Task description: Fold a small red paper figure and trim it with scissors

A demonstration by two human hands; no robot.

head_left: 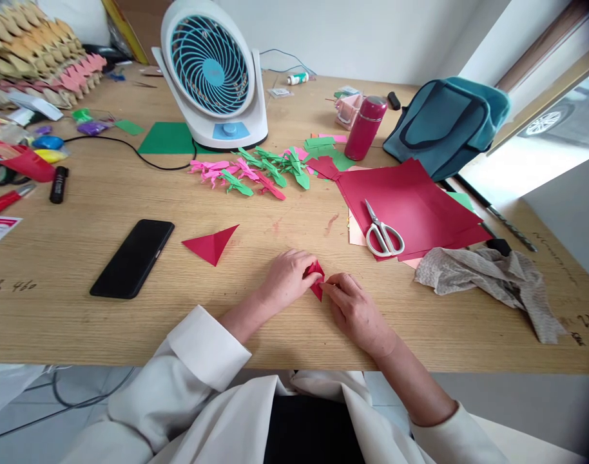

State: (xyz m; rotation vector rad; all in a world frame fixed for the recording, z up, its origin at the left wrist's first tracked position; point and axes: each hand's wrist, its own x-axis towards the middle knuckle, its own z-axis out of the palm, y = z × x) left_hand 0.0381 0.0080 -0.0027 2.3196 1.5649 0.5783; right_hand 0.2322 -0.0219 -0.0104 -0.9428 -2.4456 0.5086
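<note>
A small piece of folded red paper [316, 289] lies on the wooden table between my hands. My left hand [289, 274] grips its upper left side, thumb and fingers closed over it. From the right, my right hand [355, 309] pinches its edge with curled fingers. Parts of the paper are hidden under the fingertips. Left of my hands lies a separate red paper triangle [212, 245], creased down its middle. Farther back sit several folded green paper figures [270, 169] and pink paper figures [214, 171].
White-handled scissors [384, 240] rest on red paper sheets [420, 200] at right, beside a crumpled cloth [482, 280]. A black phone [133, 259] lies at left. Behind stand a fan [214, 74], a red flask [366, 129] and a teal bag [449, 125].
</note>
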